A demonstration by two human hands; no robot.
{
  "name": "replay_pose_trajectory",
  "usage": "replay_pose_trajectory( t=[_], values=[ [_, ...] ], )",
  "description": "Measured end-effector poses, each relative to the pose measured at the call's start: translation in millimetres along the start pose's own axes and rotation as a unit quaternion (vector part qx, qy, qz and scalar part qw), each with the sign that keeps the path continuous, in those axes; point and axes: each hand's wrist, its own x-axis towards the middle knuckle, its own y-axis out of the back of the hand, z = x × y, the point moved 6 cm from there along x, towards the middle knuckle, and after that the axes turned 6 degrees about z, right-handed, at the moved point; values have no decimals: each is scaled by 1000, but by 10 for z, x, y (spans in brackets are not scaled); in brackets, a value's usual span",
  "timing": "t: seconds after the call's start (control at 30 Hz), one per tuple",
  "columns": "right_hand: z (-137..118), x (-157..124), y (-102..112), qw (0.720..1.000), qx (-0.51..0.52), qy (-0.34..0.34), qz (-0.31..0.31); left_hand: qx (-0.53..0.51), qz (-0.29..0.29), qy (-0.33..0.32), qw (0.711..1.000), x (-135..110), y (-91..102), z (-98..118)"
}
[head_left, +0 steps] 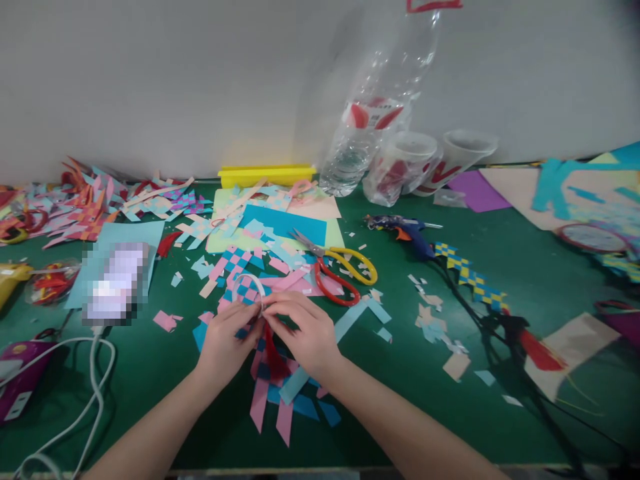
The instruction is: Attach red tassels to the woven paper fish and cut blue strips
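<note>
My left hand (225,337) and my right hand (307,333) meet fingertip to fingertip, both closed in a pinch on the lower part of a thin white ring (256,280). A red tassel (275,357) hangs below the fingertips; how it joins the ring is hidden by the fingers. Beneath the hands lies a pink and blue woven paper piece (240,260) with loose strip ends (284,420) pointing toward me. Just beyond my right hand rest scissors (324,252) with one yellow and one red handle, blades partly apart.
A glue gun (417,240) lies right, its cord running to the front. Beyond stand a plastic bottle (345,153) and cups (457,157). Left are a phone (117,280) with a white cable (97,380) and piled paper weaving (90,207). A blue-yellow woven strip (470,277) lies right.
</note>
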Motion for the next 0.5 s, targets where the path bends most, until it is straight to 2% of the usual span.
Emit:
replay_pose_trajectory(
  t=[0.1,0.2,0.37,0.5],
  values=[
    [37,-2,-10,1000,-1,-25,2,9,-2,-14,1000,-8,-21,1],
    [65,-6,-14,999,-5,-43,-2,12,-4,-1,1000,-12,-26,-8],
    [66,-7,1,999,-19,-33,6,24,1,13,1000,-13,-6,-7],
    [84,-15,-35,999,-16,-30,-12,33,-5,22,999,-30,-11,-42]
  ],
)
